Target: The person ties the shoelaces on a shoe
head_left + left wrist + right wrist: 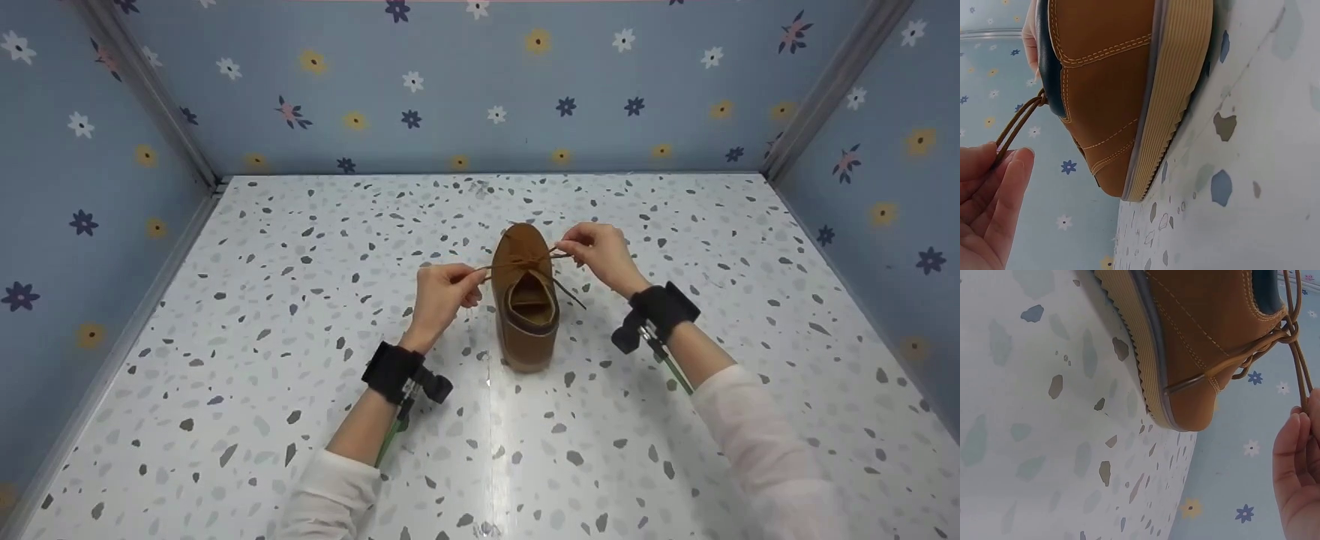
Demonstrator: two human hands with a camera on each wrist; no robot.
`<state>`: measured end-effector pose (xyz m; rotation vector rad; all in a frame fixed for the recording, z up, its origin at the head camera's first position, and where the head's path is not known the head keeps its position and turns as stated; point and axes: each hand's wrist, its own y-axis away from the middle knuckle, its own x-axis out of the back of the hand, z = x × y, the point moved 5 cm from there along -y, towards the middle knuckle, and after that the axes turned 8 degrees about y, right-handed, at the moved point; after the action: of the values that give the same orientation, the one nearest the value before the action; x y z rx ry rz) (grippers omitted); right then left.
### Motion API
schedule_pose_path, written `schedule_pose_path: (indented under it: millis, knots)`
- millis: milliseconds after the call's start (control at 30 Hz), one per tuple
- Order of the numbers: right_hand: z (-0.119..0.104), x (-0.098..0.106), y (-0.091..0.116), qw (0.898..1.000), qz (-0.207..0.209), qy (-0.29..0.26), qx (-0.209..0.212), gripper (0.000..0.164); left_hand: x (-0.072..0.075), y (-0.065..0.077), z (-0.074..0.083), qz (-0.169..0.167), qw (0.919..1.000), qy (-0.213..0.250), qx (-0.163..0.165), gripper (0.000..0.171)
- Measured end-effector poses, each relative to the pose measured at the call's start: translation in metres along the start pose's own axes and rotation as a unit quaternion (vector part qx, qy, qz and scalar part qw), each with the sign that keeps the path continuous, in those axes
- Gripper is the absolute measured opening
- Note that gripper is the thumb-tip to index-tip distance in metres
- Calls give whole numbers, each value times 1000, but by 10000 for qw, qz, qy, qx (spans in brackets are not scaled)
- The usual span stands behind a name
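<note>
A brown lace-up shoe stands upright on the speckled surface, its toe pointing away from me. At its left side my left hand pinches a loop of the brown shoelace between thumb and fingers. On the other side my right hand pinches a second loop of the lace, drawn out to the right. Both loops meet at a knot over the shoe's throat. One loose lace end hangs over the right side, its tip lying along the shoe in the right wrist view.
The white surface with grey specks spreads around the shoe. Blue panels with printed flowers stand at the back, the left and the right. Each wrist wears a black strap with a small camera.
</note>
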<state>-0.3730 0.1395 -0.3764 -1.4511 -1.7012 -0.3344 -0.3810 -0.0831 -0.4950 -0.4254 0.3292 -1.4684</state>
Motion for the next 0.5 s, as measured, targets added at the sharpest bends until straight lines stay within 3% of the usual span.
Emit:
schedule_pose_path:
  millis: [333, 500]
  knots:
    - [1, 1, 1, 10000, 62, 42, 1, 15, 7, 7, 2, 172, 9991, -382, -15, 14]
    - [2, 2, 0, 9999, 81, 61, -74, 16, 8, 11, 7, 53, 9977, -668, -72, 20]
